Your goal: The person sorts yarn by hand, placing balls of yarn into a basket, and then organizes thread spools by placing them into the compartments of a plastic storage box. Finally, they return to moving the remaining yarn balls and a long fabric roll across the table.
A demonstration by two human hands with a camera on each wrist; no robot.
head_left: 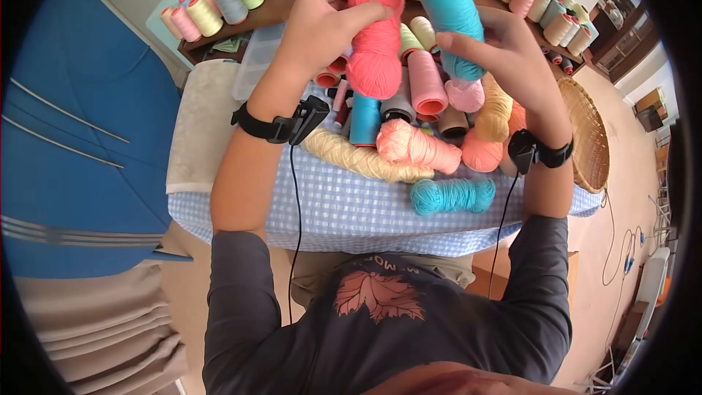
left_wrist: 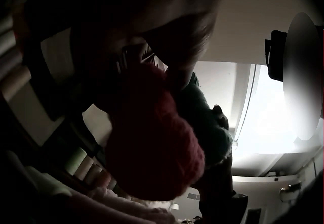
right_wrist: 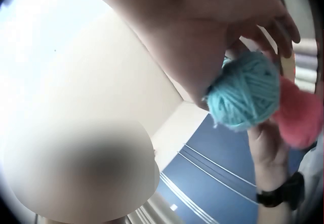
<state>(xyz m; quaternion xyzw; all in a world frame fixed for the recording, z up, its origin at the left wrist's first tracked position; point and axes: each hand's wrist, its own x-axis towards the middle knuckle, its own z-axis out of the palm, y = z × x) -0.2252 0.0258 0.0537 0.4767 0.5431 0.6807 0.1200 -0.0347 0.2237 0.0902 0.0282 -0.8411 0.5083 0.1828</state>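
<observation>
My left hand (head_left: 329, 22) grips a coral-red skein of yarn (head_left: 376, 47), thumb across its front, holding it upright above the pile. To its right, my right hand (head_left: 504, 55) holds a turquoise skein (head_left: 450, 14) between thumb and fingers; its top runs up to the frame edge. The left wrist view is dark, showing the red skein (left_wrist: 152, 143) in front of the turquoise one (left_wrist: 205, 117). In the right wrist view the round end of the turquoise skein (right_wrist: 245, 92) shows beneath the palm, with the red skein (right_wrist: 298, 115) behind it.
Below the hands, a peach skein (head_left: 417, 146), a cream skein (head_left: 358, 157) and a small turquoise skein (head_left: 453, 196) lie on the checked tablecloth (head_left: 336, 212). Thread cones, including a pink one (head_left: 426, 80), lie behind them. More cones line the shelf (head_left: 281, 11). A wicker basket (head_left: 589, 135) stands right.
</observation>
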